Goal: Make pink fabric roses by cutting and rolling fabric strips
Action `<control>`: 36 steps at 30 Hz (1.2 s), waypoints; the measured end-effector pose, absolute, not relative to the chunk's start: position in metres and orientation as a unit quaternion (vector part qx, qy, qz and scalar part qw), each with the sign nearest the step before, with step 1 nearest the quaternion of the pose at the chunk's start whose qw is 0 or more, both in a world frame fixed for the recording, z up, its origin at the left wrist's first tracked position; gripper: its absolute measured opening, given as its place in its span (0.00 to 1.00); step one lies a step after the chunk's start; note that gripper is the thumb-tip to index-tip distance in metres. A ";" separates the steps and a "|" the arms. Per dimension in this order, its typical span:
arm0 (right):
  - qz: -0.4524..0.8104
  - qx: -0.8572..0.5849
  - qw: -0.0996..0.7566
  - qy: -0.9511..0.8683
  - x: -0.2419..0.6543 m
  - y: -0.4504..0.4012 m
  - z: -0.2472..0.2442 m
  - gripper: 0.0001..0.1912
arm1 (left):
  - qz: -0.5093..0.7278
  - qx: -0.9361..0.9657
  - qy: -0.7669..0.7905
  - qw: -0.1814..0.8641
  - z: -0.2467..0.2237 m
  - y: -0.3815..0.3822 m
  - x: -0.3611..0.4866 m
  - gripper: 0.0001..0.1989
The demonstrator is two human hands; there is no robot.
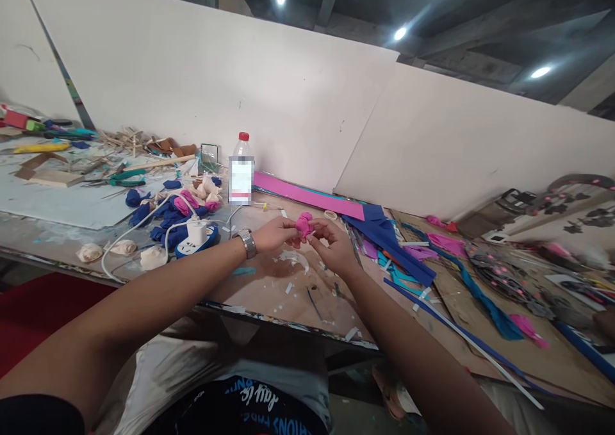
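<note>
A small pink paper flower (303, 224) with folded, rounded layers is held up between my two hands over the middle of the table. My left hand (278, 234), with a metal watch on its wrist, pinches the flower from the left. From the right, my right hand (331, 244) grips its lower edge between thumb and fingers. Beyond them lies a long pink paper strip (312, 198), with dark blue paper (389, 243) to its right. Finished-looking cream flowers (154, 257) rest at the left, near a heap of dark blue ones (168, 214).
A red-capped bottle (243, 172) stands against the white board. Left of my hands, a power strip (198, 239) carries a plug and white cable. Green-handled pliers (127, 177) and wood scraps lie farther left. Teal ribbon (485, 300) and a grey woven piece (504, 278) lie right.
</note>
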State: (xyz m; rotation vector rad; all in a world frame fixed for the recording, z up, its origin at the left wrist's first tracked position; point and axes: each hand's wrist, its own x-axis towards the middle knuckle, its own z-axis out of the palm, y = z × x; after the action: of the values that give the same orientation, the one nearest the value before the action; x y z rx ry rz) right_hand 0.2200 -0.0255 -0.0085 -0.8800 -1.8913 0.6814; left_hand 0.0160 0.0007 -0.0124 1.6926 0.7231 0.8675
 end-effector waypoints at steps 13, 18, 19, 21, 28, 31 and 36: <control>0.410 -0.378 0.486 -0.673 0.214 -0.023 -0.011 0.32 | 0.333 0.767 0.282 0.470 -0.018 -0.001 0.017 0.12; 0.432 -0.383 0.498 -0.647 0.212 -0.025 -0.007 0.31 | 0.365 0.778 0.284 0.425 -0.019 -0.002 0.018 0.13; 0.438 -0.381 0.498 -0.644 0.211 -0.026 -0.007 0.31 | 0.370 0.778 0.288 0.418 -0.018 -0.002 0.018 0.14; 0.449 -0.378 0.490 -0.645 0.211 -0.028 -0.007 0.32 | 0.372 0.781 0.288 0.412 -0.016 -0.003 0.017 0.14; 0.402 -0.394 0.460 -0.687 0.212 -0.026 -0.011 0.22 | 0.376 0.780 0.324 0.380 -0.018 -0.002 0.018 0.11; 0.372 -0.406 0.470 -0.690 0.214 -0.023 -0.014 0.17 | 0.409 0.763 0.346 0.362 -0.018 -0.002 0.019 0.10; 0.324 -0.437 0.453 -0.706 0.216 -0.021 -0.016 0.15 | 0.425 0.764 0.347 0.338 -0.014 -0.004 0.018 0.08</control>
State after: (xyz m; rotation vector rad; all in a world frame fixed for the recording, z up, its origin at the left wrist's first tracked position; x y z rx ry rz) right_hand 0.2163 -0.0206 -0.0157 -1.0788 -1.7433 0.8005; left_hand 0.0178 -0.0041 -0.0141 1.9916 0.9053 1.1084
